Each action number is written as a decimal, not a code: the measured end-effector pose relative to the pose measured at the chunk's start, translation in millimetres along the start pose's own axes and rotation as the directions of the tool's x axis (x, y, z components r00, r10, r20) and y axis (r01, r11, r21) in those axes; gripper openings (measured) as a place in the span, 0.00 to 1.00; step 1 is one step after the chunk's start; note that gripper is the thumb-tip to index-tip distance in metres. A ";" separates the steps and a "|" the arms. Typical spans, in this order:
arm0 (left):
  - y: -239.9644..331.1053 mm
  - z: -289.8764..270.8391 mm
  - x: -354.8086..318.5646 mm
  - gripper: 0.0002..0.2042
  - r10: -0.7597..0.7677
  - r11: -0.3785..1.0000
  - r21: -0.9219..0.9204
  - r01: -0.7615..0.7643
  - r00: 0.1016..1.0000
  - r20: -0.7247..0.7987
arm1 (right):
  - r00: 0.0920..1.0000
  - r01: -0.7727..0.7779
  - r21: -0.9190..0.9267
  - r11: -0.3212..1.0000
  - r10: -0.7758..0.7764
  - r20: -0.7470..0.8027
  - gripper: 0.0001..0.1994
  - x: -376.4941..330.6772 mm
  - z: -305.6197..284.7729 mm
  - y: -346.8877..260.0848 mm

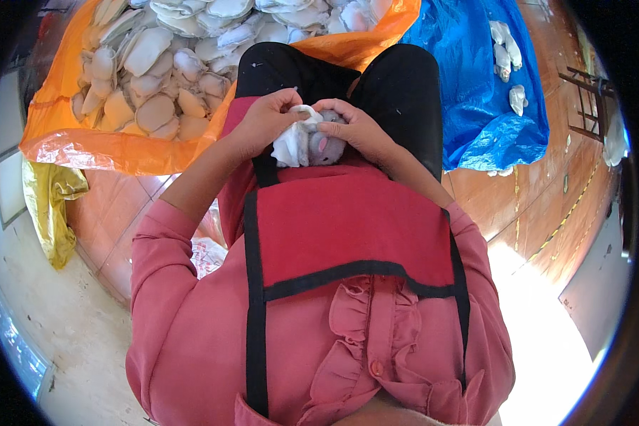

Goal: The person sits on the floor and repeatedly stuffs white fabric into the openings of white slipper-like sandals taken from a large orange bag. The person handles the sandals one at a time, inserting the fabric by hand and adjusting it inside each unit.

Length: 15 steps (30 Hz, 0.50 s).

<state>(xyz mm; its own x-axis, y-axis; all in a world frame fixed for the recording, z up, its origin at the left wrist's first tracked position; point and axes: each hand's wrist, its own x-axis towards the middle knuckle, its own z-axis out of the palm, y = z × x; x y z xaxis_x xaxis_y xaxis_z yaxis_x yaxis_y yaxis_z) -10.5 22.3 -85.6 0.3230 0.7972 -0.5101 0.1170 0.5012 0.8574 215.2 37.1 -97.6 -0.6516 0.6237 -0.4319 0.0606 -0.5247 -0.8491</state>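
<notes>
Pinches a limp white cloth flap [289, 147] between thumb and fingers of the left hand [266, 124], perhaps to stop flopping. Holds a small, round, fuzzy grey plush toy with a pink patch [329, 146] tight between thumb and fingers of the right hand [366, 133], likely for a steady grip. Has the toy just past the far edge of a bright red cloth apron bib with black trim [355, 227], maybe for a good look up close. To the left, has a big heap of flat, rounded white cloth pieces [149, 53] almost out to the near edge of a shiny orange plastic sheet [55, 128], likely for easy reach. To the right, near the right edge of a crinkly blue plastic sheet [468, 85], has a few small white plush pieces [502, 57], perhaps so as not to mix with the heap.
</notes>
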 end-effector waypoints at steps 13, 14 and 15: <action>6.2 9.8 -4.1 0.09 -0.199 0.938 -0.278 0.208 0.978 0.062 | 0.965 0.260 -0.469 0.844 -0.210 0.158 0.21 11.3 -11.5 -11.0; 5.3 7.9 -4.5 0.09 -0.184 0.933 -0.297 0.202 0.979 0.090 | 0.932 0.362 -0.453 0.814 -0.309 0.190 0.20 11.6 -11.4 -8.7; 4.3 5.3 -4.4 0.09 -0.168 0.928 -0.315 0.197 0.979 0.117 | 0.955 0.293 -0.371 0.881 -0.251 0.160 0.19 10.4 -9.0 -6.9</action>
<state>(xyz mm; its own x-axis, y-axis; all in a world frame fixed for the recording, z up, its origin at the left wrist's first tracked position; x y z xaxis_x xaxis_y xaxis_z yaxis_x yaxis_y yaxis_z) -6.4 19.1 -79.3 0.4066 0.6567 -0.6352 -0.1234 0.7283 0.6740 214.8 52.4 -99.0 -0.7582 0.6343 -0.1509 0.1428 -0.0643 -0.9877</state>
